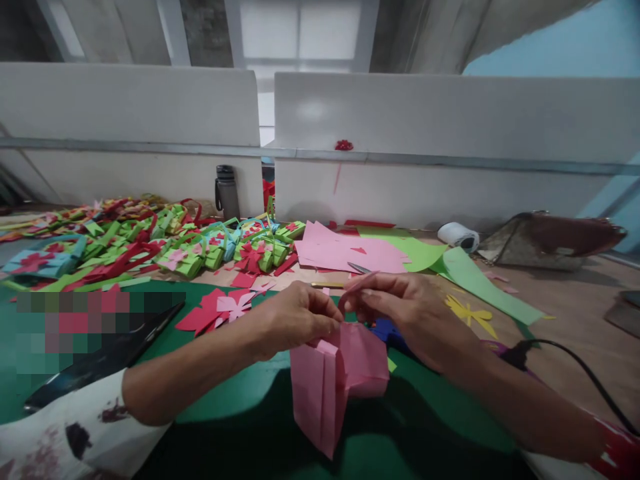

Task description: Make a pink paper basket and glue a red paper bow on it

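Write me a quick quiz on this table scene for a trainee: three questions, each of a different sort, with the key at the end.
1. Multiple choice. What does the left hand hold?
a) a yellow cutout
b) a black cable
c) pink folded paper

2. True or false. The grey bottle stands upright in front of the white partition.

3. Fill in the missing word. The flower-shaped cutout nearest the right hand is ____ in colour.

Key: 1. c; 2. true; 3. yellow
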Demonstrator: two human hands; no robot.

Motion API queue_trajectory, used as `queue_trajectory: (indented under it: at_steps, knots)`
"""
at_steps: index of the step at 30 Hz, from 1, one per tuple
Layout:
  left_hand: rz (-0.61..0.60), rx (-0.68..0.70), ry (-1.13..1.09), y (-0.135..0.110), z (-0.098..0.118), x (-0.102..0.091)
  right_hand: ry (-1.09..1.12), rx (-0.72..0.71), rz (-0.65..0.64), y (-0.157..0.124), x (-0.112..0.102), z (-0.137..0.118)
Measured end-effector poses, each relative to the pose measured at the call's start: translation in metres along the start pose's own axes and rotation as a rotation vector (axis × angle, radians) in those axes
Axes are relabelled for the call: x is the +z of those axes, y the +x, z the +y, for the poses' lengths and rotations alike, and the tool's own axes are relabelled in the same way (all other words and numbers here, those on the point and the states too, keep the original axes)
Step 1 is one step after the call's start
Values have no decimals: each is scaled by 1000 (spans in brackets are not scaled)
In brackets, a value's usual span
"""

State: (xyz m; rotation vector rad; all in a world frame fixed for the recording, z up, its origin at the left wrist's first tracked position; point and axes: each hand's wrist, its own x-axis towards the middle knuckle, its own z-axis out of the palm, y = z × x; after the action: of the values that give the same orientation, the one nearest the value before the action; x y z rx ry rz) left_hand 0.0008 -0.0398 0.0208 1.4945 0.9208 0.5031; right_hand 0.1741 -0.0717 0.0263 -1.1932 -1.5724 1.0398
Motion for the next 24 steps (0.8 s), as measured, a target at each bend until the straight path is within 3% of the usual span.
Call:
queue_trajectory:
  at_steps: [6, 11, 18, 24]
  knots:
    - [-17, 13, -9, 2, -5, 0, 333, 221, -25, 2, -4, 0]
    - [-51, 11, 19, 0, -5, -1, 443, 394, -69, 0, -13, -2]
    - [-224, 46, 5, -5, -2, -5, 345, 281, 21, 2, -18, 14]
    - [-228, 34, -5, -6, 1, -2, 207, 86, 130, 3, -4, 22]
